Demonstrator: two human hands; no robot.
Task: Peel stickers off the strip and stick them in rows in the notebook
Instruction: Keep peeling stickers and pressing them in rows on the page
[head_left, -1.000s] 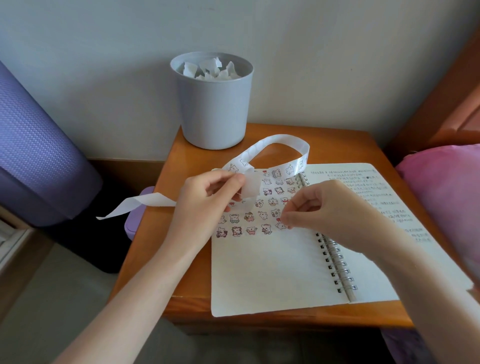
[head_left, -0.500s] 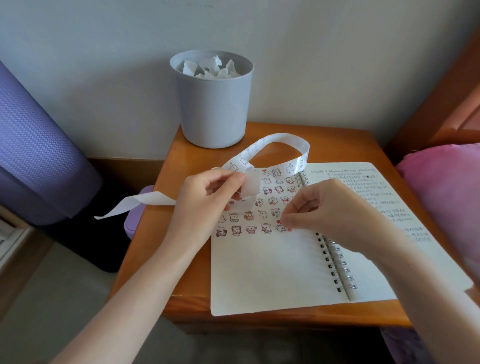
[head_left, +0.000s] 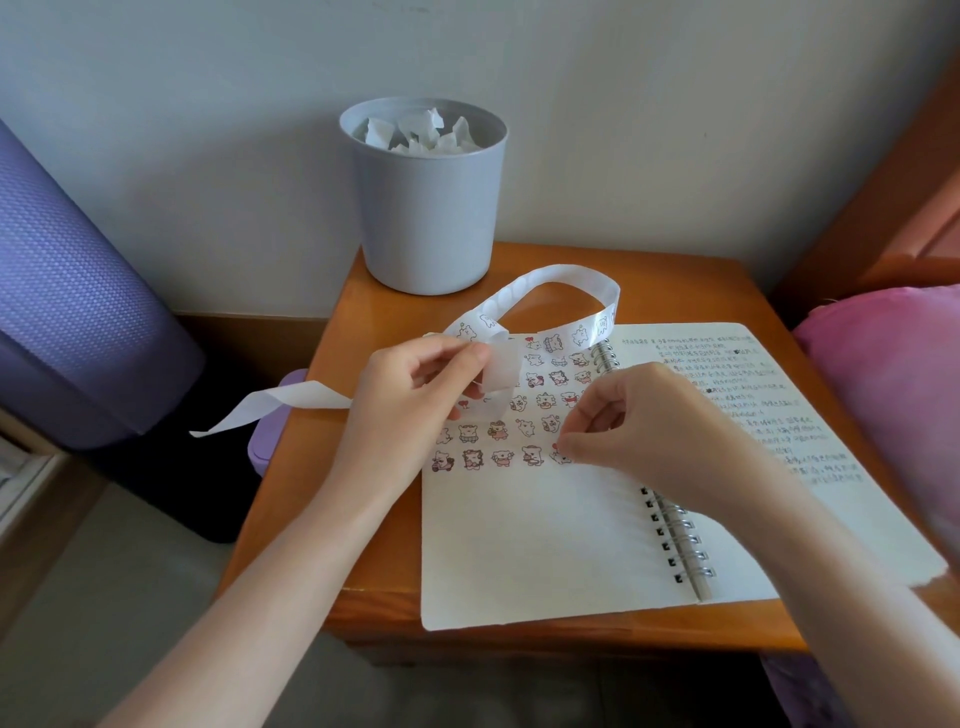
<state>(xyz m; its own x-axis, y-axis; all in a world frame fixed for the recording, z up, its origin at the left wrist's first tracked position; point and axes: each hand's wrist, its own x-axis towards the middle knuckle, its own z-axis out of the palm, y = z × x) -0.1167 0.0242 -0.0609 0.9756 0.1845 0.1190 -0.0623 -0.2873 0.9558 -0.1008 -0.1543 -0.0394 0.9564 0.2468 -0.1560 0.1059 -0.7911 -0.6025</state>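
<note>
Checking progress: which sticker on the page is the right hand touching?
The sticker at the right end of the bottom row; fingertips of the right hand sit on it, the others lie untouched.

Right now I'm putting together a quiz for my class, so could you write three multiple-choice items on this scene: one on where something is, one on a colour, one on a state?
1. Where does the bin stand?
A) at the back of the table, by the wall
B) on the floor
C) on a chair

2. What colour is the rolled mat on the left?
A) green
B) purple
C) yellow

3. What is the left hand doing?
A) lying flat on a page
B) holding a pen
C) holding the sticker strip

Answers:
1 A, it stands on the wood behind the open notebook.
2 B, its textured surface is plainly purple.
3 C, its fingers pinch the strip above the page.
</note>
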